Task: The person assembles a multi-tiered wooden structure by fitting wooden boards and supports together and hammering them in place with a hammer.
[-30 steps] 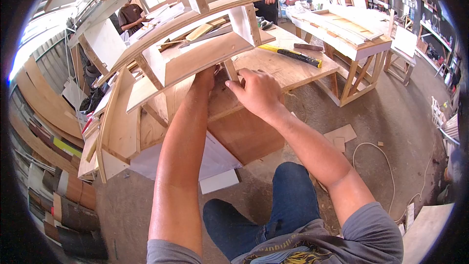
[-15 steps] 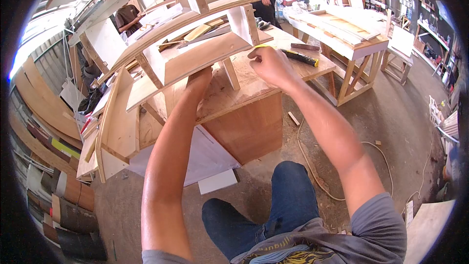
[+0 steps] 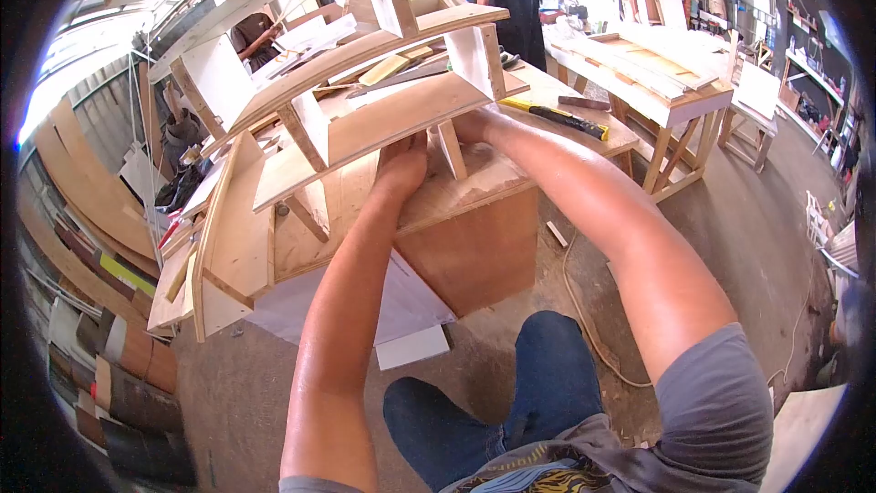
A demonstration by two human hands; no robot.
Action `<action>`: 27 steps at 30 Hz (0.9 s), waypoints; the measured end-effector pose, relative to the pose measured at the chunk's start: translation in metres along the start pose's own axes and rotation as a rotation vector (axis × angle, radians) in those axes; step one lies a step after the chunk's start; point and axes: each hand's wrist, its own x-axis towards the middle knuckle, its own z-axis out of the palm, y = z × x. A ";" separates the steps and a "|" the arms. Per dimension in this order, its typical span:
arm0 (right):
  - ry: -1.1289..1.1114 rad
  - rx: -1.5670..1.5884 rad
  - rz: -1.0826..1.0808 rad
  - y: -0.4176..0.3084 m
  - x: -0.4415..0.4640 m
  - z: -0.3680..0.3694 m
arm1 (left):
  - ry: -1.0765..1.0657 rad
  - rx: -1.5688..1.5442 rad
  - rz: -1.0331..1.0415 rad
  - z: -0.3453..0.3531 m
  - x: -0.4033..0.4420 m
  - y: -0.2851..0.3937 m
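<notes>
A curved, tiered plywood shelf frame with white inner faces stands on the wooden workbench. My left hand reaches beneath its lowest board, and its fingers are hidden there. My right hand is under the same board, on the other side of a short wooden upright, which partly covers it. Whatever either hand touches or holds cannot be seen. To the right of my right wrist lies a long yellow-and-black tool on the bench top.
A dark block lies behind the tool. Another bench with panels stands at right. Two people are nearby, one in dark trousers, one at far left. A cable and a white board lie on the floor.
My right hand has moved from the frame's right end, left and down under the lowest board. The left hand stays beneath it. The view has shifted slightly, and the standing person has changed position.
</notes>
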 end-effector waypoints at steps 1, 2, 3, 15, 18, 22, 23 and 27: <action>0.000 -0.005 0.004 -0.001 0.001 0.002 | 0.020 0.018 0.023 0.006 0.007 -0.010; 0.005 -0.004 0.009 -0.002 0.000 0.005 | 0.039 0.037 0.045 0.018 0.017 -0.027; 0.014 0.001 0.015 -0.001 0.001 0.009 | 0.058 0.056 0.066 0.024 0.023 -0.038; 0.158 0.122 0.014 0.026 0.006 0.028 | 0.156 -0.156 0.037 0.017 0.015 -0.030; 0.237 0.154 0.072 0.040 0.006 0.024 | -0.084 -0.158 -0.016 -0.005 0.006 -0.013; 0.127 0.400 0.259 0.001 -0.056 -0.047 | 0.064 -0.153 0.076 -0.006 0.001 -0.012; 0.087 0.444 0.272 -0.002 -0.070 -0.058 | 0.142 -0.162 0.124 -0.004 -0.001 -0.015; 0.048 0.535 0.249 0.002 -0.121 -0.080 | 0.025 -0.273 0.140 -0.031 -0.035 0.001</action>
